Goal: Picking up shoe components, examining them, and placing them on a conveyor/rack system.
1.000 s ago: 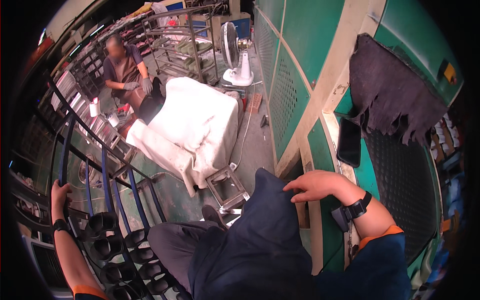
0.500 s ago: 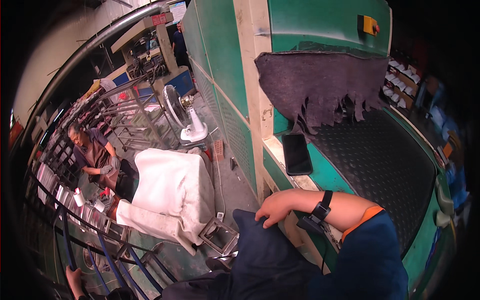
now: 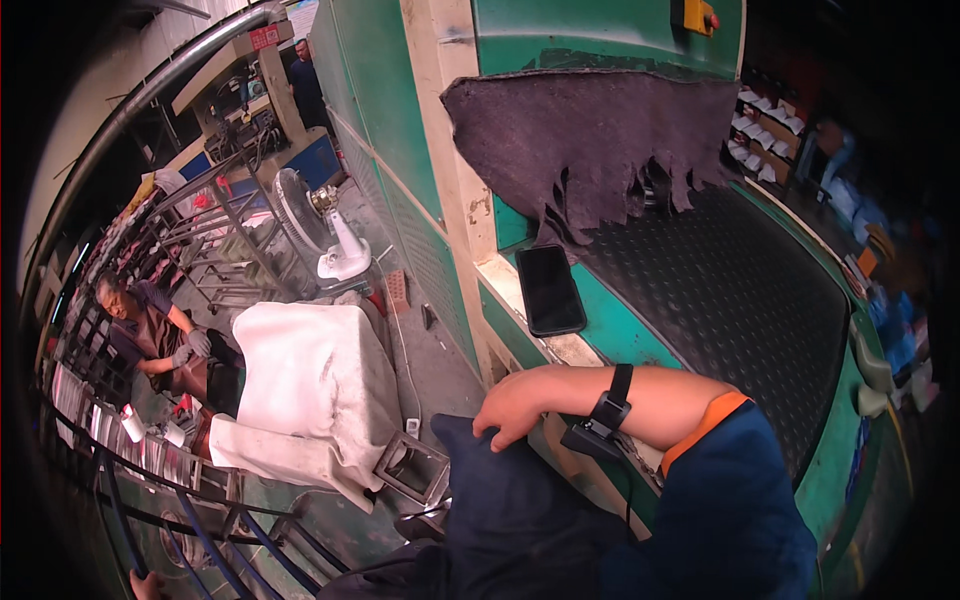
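Green machine (image 3: 600, 42) and phone (image 3: 550, 290) farther left than before

PLACE: I'm in a factory workshop | BESIDE ME: green machine (image 3: 605, 40) with a black textured belt (image 3: 740, 310); ragged dark curtain (image 3: 600, 145) hanging over it; red button (image 3: 712, 20) | AHEAD: co-worker (image 3: 160, 345) in apron and gloves; electric fan (image 3: 345, 258) | LEFT: barred rack (image 3: 207, 540)

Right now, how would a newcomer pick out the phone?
Find the green machine on the right, with a ragged dark curtain above its textured black surface. On the ledge left of it, beyond the right hand, lies the phone, its smooth dark screen unlike that texture.
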Demonstrator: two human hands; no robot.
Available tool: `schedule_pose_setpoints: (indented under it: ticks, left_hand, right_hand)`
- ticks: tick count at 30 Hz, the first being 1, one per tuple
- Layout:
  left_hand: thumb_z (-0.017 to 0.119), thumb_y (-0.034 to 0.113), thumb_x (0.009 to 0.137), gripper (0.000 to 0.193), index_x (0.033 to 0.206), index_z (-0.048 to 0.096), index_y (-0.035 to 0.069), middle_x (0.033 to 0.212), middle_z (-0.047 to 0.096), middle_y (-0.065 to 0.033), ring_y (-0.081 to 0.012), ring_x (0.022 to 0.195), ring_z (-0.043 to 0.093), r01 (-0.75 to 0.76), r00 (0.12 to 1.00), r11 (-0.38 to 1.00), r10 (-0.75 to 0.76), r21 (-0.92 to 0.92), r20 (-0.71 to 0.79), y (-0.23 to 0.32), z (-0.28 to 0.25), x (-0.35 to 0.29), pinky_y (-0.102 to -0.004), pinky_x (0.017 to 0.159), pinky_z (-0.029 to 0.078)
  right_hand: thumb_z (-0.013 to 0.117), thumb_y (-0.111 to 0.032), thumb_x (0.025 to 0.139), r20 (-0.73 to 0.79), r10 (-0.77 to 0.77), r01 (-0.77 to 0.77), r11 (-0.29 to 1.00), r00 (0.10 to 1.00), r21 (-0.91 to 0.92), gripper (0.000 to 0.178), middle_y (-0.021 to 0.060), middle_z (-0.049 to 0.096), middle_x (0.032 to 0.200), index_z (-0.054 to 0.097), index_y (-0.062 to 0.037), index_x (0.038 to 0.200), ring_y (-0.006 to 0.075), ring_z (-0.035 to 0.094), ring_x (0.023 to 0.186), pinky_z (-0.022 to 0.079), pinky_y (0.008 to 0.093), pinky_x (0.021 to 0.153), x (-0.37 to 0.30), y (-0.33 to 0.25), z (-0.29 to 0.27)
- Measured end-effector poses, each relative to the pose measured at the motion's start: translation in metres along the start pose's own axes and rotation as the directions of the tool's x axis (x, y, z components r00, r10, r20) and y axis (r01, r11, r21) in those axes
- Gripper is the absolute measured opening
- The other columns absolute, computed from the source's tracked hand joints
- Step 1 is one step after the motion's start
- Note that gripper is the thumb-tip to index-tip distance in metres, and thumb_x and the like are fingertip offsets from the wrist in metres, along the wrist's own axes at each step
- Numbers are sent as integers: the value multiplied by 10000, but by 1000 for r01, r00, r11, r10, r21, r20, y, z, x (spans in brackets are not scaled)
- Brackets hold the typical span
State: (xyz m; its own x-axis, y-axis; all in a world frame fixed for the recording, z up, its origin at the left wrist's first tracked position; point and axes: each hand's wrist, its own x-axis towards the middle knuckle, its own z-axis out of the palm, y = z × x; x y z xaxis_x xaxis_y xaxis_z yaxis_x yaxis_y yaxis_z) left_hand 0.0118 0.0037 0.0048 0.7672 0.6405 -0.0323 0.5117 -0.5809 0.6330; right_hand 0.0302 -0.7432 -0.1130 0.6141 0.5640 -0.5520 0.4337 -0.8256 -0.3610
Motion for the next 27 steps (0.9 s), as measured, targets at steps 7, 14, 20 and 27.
schedule_pose_setpoints:
  ticks: [7, 14, 20, 27]
  left_hand:
    - [681, 205, 886, 503, 1309, 488, 13, 924, 704, -116, -186, 597, 583, 8, 1000, 998, -9, 70, 15, 6, 7, 1, -316, 495, 433]
    - [605, 170, 745, 429, 1132, 508, 12, 695, 592, -122, -250, 387, 510, -411, 900, 911, 409, 17, -149, -66, -1, 83, -375, 344, 407]
    - [676, 292, 884, 305, 1033, 586, 41, 762, 659, -74, -171, 472, 567, -240, 970, 947, 241, 214, 25, -100, -64, 142, -302, 403, 452]
    - [706, 402, 886, 381, 1021, 596, 63, 866, 696, -69, -139, 476, 560, -132, 987, 960, 105, 247, 122, -91, -51, 152, -282, 361, 397]
  right_hand:
    - [598, -414, 902, -9, 19, -19, 1000, 1000, 15, 531, 178, 655, 1205, 568, -116, 1339, 370, 595, 1149, 464, 461, 964, -2, -2, 6]
    - [595, -416, 902, -30, -40, 40, 999, 999, -5, 524, 181, 662, 1191, 575, -117, 1332, 372, 604, 1132, 468, 463, 963, 6, -2, 13]
    - [622, -380, 889, -109, -69, 67, 998, 992, -19, 486, 167, 704, 1061, 608, -92, 1281, 358, 652, 1025, 508, 445, 879, 0, 10, 2]
    - [640, -293, 897, -84, 64, -57, 995, 994, 77, 430, 142, 708, 992, 610, -43, 1246, 294, 681, 941, 531, 375, 792, -1, 2, -3]
